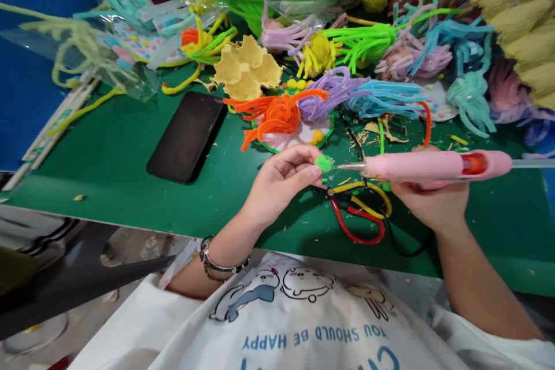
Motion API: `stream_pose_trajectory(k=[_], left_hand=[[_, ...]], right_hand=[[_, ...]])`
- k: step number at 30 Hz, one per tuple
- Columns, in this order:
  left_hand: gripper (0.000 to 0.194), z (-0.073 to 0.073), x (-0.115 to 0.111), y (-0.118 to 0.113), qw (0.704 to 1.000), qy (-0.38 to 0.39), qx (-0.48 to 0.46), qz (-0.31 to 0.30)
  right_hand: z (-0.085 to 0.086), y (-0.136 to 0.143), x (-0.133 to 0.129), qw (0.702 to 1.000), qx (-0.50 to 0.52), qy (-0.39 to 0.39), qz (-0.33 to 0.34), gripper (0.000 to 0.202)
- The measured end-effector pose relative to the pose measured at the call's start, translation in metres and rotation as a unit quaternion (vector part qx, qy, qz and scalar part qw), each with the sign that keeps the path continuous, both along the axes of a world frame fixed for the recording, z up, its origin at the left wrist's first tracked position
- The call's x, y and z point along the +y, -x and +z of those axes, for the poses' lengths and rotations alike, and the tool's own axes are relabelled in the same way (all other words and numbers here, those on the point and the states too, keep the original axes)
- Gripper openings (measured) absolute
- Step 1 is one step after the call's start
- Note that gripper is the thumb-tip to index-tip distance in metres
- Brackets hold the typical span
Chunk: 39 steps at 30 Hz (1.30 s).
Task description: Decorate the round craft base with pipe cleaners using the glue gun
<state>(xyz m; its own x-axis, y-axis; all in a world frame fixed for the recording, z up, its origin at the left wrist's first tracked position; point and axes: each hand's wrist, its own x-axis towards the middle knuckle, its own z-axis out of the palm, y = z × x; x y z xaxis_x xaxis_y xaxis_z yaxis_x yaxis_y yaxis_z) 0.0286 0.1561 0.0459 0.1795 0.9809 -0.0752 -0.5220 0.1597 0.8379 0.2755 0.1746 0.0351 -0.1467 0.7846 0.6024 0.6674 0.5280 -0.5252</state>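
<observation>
Between the thumb and fingers of my left hand (291,178) is a small fuzzy green piece (324,163), with something clear and shiny on its right side. My right hand (433,199) is wrapped round the handle of a pink glue gun (416,166), held sideways. The metal nozzle points left and its tip is close to the green piece; whether they touch I cannot tell. Scissors with red and yellow handles (358,237) lie on the table below the nozzle, between my hands.
A black phone (187,137) lies on the green table (108,167). Behind are an orange bundle (280,115), a purple bundle (332,92), a blue bundle (385,98) and a cut egg-carton piece (247,67). A dark cord (401,248) curves near my right hand.
</observation>
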Motion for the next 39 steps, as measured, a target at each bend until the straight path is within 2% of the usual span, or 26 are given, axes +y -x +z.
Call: stream_pose_trajectory(k=[7,17,22,31,39], left_hand=[[0.020,0.001,-0.002,0.001,0.999,-0.006,0.016,-0.039],[0.022,0.004,-0.001,0.000,0.997,0.028,0.042,-0.056],[0.021,0.005,-0.001,-0.001,0.997,0.024,0.041,-0.062],[0.028,0.005,-0.001,0.000,0.996,-0.001,0.072,-0.047],[0.031,0.006,-0.001,0.000,0.995,-0.010,0.089,-0.036]], right_hand=[[-0.008,0.000,-0.001,0.998,0.009,-0.024,-0.064,0.028],[0.004,0.002,0.000,1.000,0.001,0.000,0.006,0.019],[0.003,0.002,0.000,1.000,-0.005,-0.011,0.004,0.018],[0.000,0.000,-0.001,1.000,-0.006,0.014,0.004,0.016],[0.001,0.000,0.002,1.000,-0.028,-0.012,-0.002,0.017]])
